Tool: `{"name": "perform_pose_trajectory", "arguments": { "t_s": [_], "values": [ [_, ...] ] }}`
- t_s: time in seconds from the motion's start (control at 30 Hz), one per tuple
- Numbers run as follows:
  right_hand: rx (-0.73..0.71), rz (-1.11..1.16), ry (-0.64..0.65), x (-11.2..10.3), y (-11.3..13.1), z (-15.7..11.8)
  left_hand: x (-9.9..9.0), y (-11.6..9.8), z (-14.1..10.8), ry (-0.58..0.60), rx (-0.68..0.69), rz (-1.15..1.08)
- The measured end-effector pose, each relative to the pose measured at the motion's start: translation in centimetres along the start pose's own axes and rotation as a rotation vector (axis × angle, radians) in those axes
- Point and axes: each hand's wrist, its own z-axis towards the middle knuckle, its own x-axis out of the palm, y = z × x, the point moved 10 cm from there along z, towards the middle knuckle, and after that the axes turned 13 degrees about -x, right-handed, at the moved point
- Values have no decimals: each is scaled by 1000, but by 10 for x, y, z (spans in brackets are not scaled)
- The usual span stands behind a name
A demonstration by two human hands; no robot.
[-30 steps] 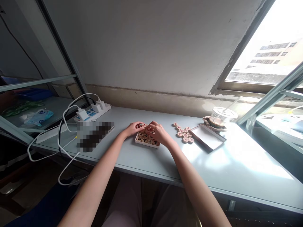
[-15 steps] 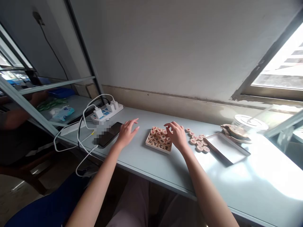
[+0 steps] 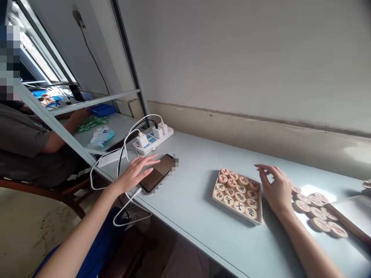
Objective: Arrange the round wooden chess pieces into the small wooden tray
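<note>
My left hand is over the near-left part of a dark phone, its fingers spread and nothing in them; whether it touches the phone I cannot tell. A white cable runs to the phone's lower end. My right hand hovers just right of a shallow box, fingers curved and apart, holding nothing. Round wooden pieces with red and black characters fill the box in rows. More loose pieces lie on the desk right of my right hand.
A white power strip with plugs and cables stands behind the phone. At the right edge lies an open box lid. Beyond the metal frame on the left sits a person, near a blue tray and a plastic packet.
The view has turned left and come closer. My left hand has moved from beside the phone to over it. My right hand has shifted off the box's right edge.
</note>
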Motion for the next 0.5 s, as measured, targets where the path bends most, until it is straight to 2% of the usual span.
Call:
{"name": "perform_pose_trajectory", "arguments": {
  "t_s": [0.2, 0.5],
  "values": [
    [-5, -36, 69, 7, -4, 2, 4, -1, 17, 86, 87, 79],
    [92, -52, 153, 13, -11, 0, 12, 4, 29, 86, 151, 170]
  ]
}}
